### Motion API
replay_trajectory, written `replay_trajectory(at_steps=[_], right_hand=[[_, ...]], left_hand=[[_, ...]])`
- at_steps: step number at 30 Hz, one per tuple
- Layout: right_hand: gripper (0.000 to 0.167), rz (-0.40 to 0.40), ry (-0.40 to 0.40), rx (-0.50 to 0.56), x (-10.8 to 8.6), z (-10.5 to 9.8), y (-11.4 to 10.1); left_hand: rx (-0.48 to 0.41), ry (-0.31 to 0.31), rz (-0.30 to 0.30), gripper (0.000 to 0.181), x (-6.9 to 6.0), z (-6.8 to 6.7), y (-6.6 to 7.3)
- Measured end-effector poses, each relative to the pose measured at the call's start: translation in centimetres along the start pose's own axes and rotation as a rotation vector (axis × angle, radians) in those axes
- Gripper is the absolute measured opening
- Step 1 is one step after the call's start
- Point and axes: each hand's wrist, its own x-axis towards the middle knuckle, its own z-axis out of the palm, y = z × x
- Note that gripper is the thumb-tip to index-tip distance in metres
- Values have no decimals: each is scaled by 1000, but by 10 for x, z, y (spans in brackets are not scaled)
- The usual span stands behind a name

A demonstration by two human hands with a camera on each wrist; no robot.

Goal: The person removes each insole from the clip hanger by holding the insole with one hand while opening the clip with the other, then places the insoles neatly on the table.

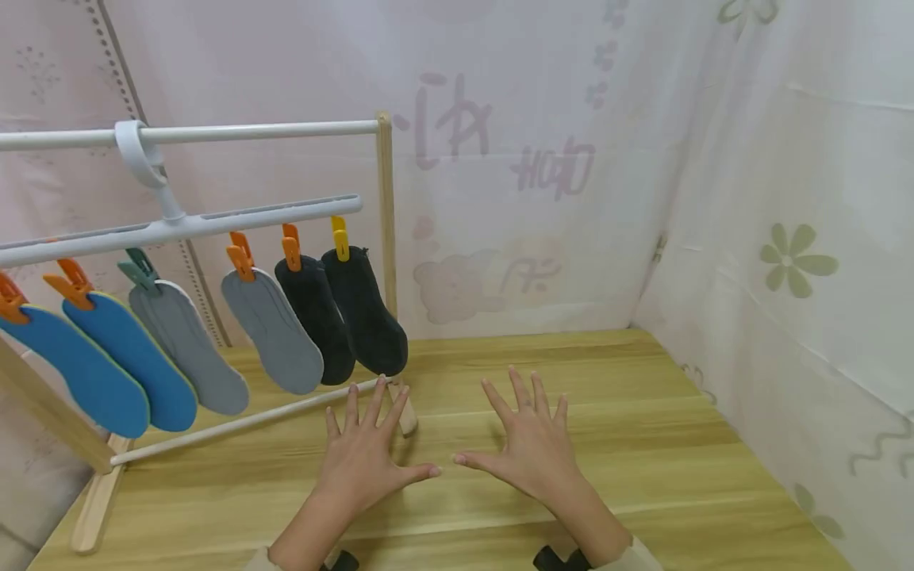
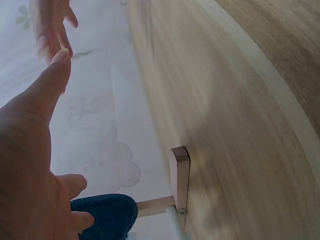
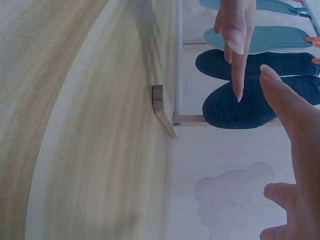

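Both hands are held with fingers spread above the wooden table. My left hand [image 1: 364, 460] holds nothing and is nearest the rack's right foot [image 1: 405, 408]. To its right, my right hand [image 1: 531, 444] is likewise bare of any object, its thumb pointing at the left thumb across a small gap. Up and left hang several insoles on clips: a black insole [image 1: 366, 313] on a yellow clip [image 1: 340, 239], another black insole [image 1: 310, 317], a grey insole [image 1: 273, 333] on an orange clip [image 1: 241, 258], a second grey insole [image 1: 189, 349] on a green clip [image 1: 140, 270], and blue insoles [image 1: 132, 357].
A grey hanger bar [image 1: 264, 214] hooks over the white top rail [image 1: 264, 131] of a wooden-ended rack. Its lower rail [image 1: 250, 420] runs just above the table [image 1: 485, 507]. Printed curtains [image 1: 543, 262] stand behind and to the right [image 1: 785, 182].
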Motion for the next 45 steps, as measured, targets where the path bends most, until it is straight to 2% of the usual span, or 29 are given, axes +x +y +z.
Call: replay_trajectory(at_steps=[7,13,18,23,26,30,32,35,39,41,45], right_hand=[[113,-11,15,14,6,-1,-5],[111,-34,22,34,9,-1,-11],[108,-75,22,80,13,0,-16],[106,-120,38,140,19,1,-18],[103,-140,55,195,24,1,-20],[98,-168,67,291,31,2,-24],[96,-179,71,347,36,1,-28],[92,-190,60,436,43,0,-35],[88,-187,17,544,52,-3,-45],[86,-187,5,586,57,-3,-50],[82,-209,7,649,68,-1,-59]], left_hand=[[1,1,-23,119,-2,-1,-7],[-4,24,-47,117,-10,-2,-19],[16,50,-66,117,-26,-9,-41],[34,91,-77,115,-42,-22,-67],[11,102,-87,114,-48,-31,-78],[-48,148,-83,110,-56,-41,-93],[-102,187,-83,106,-59,-46,-102],[-186,280,-83,96,-65,-53,-117],[-266,461,-78,79,-71,-60,-137],[-278,552,-85,73,-74,-63,-147],[-313,690,-160,68,-80,-68,-168]])
